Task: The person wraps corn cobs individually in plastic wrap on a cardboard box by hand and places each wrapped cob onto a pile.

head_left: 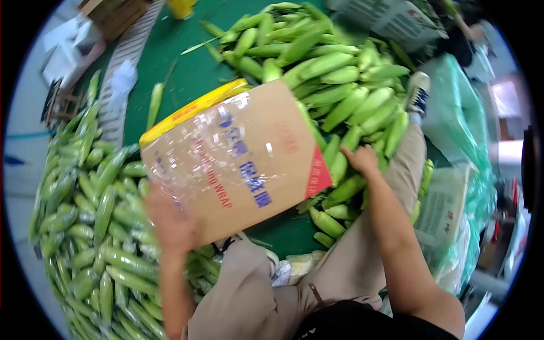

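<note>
A cardboard box (255, 147) printed with blue characters and red "WRAP" lettering lies in front of me, tilted, with shiny clear film across its top. My left hand (173, 218) is smeared by motion at the box's lower left edge; its fingers do not show clearly. To the right of the box, my right hand (362, 160) closes on an ear of corn (340, 166) in its green husk, at the near side of a pile of unwrapped corn (334, 68).
Film-wrapped ears of corn (107, 249) are heaped on my left. A yellow box (192, 107) sits behind the cardboard one. Pale crates (445, 204) with green plastic sheeting (456, 107) stand on my right. Another person's arm (467, 28) shows at the far right.
</note>
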### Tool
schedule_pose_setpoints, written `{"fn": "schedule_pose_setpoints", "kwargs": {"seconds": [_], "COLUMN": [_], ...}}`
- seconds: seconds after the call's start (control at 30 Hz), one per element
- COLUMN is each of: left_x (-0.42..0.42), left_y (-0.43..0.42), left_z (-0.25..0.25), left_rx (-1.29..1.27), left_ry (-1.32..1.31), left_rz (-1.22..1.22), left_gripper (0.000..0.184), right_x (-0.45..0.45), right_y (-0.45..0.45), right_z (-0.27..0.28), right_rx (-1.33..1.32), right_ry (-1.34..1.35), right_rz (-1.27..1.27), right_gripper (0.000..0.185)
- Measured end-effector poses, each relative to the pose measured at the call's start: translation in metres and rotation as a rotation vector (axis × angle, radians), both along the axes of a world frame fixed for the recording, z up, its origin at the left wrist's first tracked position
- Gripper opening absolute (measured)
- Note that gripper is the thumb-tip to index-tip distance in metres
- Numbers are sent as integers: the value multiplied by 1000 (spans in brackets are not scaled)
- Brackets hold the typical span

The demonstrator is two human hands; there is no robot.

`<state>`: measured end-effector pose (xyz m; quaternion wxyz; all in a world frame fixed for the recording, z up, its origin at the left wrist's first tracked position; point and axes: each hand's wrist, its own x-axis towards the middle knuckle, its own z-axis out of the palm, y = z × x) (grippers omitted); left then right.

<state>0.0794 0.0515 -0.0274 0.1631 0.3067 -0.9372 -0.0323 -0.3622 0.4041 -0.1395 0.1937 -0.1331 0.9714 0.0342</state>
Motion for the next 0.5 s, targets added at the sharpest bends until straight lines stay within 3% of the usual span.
{"fn": "schedule_pose_setpoints", "kwargs": {"seconds": [0.07,0.17,0.3,0.33,0.4,0.43,0.47,0.5], "left_x": [-32,-35,-22,-19,-16,-15,-16,-14], "left_y": [55,78,79,78,81,83,83,77], "left_z": [-15,-15,-11,-13,-14,-10,-8,-9], "left_rx": [176,256,312,307,296,293,276,173], "left_ry": [-397,-281,-279,-282,-285,-291,-288,-146], "left_rz": [-61,-58,-69,-68,-59,-57,-67,-105], "left_gripper": [70,72,73,72,72,71,71,71], "right_x": [14,26,27,31,54,65,79,85], "right_y": [-22,-21,12,-1,-39,-61,-99,-153], "right_z": [18,15,-3,27,95,117,156,167], "right_rx": [106,-93,-1125,-1378,-1549,-1464,-1107,-969], "right_ry": [-72,14,171,0,-234,-287,-371,55], "right_rz": [-112,-267,-569,-597,-408,-211,-17,678], "right_gripper": [78,66,52,54,58,61,65,72]}}
